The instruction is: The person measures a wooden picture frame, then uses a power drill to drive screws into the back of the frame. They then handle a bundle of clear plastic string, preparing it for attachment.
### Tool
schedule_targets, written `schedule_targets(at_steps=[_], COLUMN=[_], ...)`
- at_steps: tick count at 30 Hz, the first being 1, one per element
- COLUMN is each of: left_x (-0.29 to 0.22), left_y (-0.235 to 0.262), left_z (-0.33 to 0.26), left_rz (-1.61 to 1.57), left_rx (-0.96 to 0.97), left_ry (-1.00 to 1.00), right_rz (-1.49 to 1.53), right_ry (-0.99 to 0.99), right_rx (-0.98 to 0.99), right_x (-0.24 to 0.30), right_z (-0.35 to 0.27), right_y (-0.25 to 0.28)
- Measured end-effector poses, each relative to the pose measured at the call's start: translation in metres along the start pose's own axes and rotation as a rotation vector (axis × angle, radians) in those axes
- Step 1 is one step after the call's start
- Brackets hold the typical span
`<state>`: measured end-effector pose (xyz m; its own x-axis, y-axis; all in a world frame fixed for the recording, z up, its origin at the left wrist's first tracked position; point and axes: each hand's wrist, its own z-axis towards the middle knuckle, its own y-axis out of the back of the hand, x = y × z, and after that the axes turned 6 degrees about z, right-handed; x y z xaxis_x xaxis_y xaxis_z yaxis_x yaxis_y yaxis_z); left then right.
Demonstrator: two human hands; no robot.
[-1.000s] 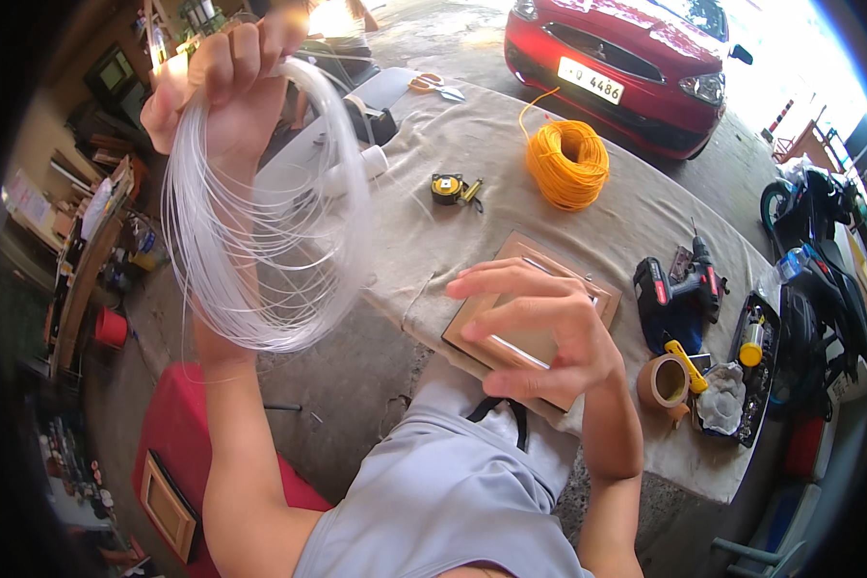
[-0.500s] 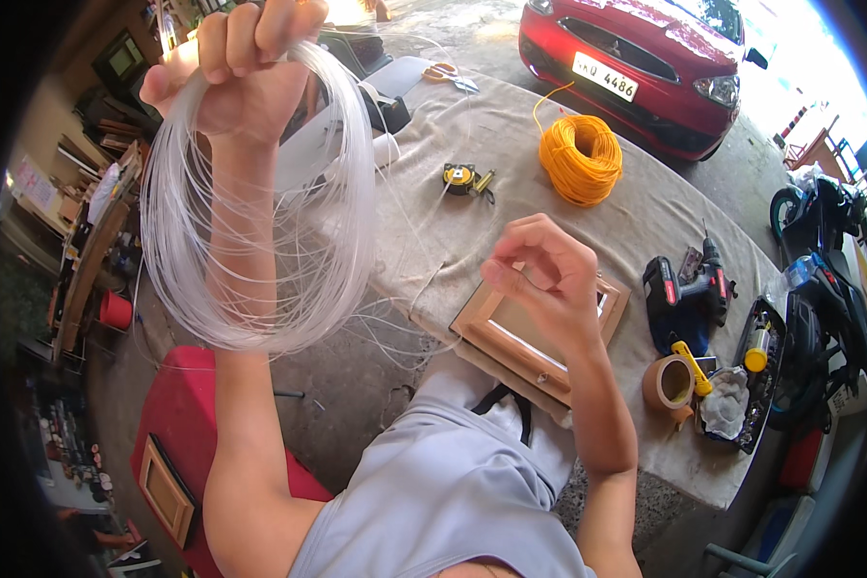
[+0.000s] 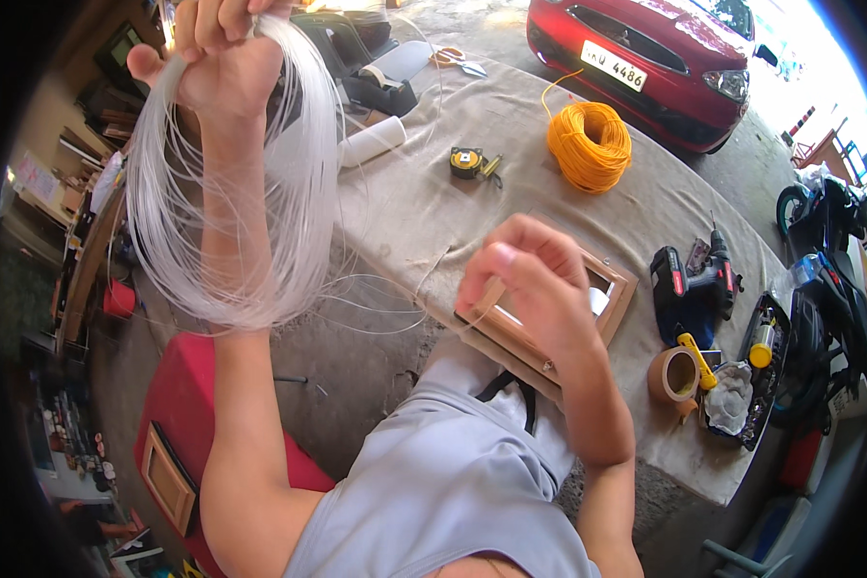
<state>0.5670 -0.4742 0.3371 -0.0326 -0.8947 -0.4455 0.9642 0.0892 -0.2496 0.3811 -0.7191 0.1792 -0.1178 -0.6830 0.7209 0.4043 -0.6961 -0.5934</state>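
My left hand [image 3: 223, 69] is raised at the upper left, its fingers closed round the top of a large loose coil of clear nylon line [image 3: 303, 183]. The loops hang down around my left forearm, and a few stray strands trail off toward the right. Above the near edge of the table, my right hand [image 3: 541, 275] is closed with its fingers curled. A thin strand runs close to its fingertips, but whether they grip it is too fine to see. Below that hand lies a light wooden frame [image 3: 618, 306] with small metal fittings, partly hidden by it.
On the cloth-covered table [image 3: 405, 207] are an orange cord coil [image 3: 590, 149], tape measure [image 3: 466, 163], scissors [image 3: 460, 64], white roll [image 3: 374, 142], cordless drill [image 3: 708, 279], brown tape roll [image 3: 673, 375] and black tool tray [image 3: 763, 385]. Another frame [image 3: 168, 479] rests on a red seat [image 3: 169, 405].
My left hand and the coil have shifted slightly left and up. The right hand has moved a little left and down, its fingers turning toward the frame's left side.
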Motion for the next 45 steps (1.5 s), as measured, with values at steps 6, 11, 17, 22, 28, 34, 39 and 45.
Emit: schedule_targets(at_steps=[6, 11, 17, 22, 28, 34, 39, 45], left_x=[0.009, -0.004, -0.003, 0.002, -0.002, -0.002, -0.020, -0.004], left_y=[0.014, -0.004, -0.006, -0.007, -0.013, -0.015, -0.028, -0.012], left_z=[-0.011, -0.011, -0.019, -0.020, -0.025, -0.034, -0.037, -0.040], left_rz=[0.262, 0.591, 0.763, 0.795, 0.827, 0.818, 0.858, 0.801], left_rx=[-0.129, -0.276, -0.399, -0.424, -0.446, -0.454, -0.469, -0.445], left_ry=[-0.032, -0.023, 0.004, 0.014, 0.022, 0.018, 0.011, 0.022], right_rz=[0.185, 0.170, 0.238, -0.427, -0.404, -0.168, 0.018, 0.020], right_ry=[-0.054, -0.012, 0.096, -0.019, -0.140, -0.196, -0.252, -0.279], right_rx=[-0.021, -0.093, -0.013, 0.013, -0.014, -0.094, -0.115, -0.200], right_x=[0.006, -0.001, -0.027, -0.100, -0.152, -0.148, -0.141, -0.129], right_z=[-0.004, 0.002, 0.011, 0.011, 0.009, 0.000, -0.002, -0.009], right_y=[0.027, 0.019, 0.038, 0.038, 0.035, 0.049, 0.041, 0.058])
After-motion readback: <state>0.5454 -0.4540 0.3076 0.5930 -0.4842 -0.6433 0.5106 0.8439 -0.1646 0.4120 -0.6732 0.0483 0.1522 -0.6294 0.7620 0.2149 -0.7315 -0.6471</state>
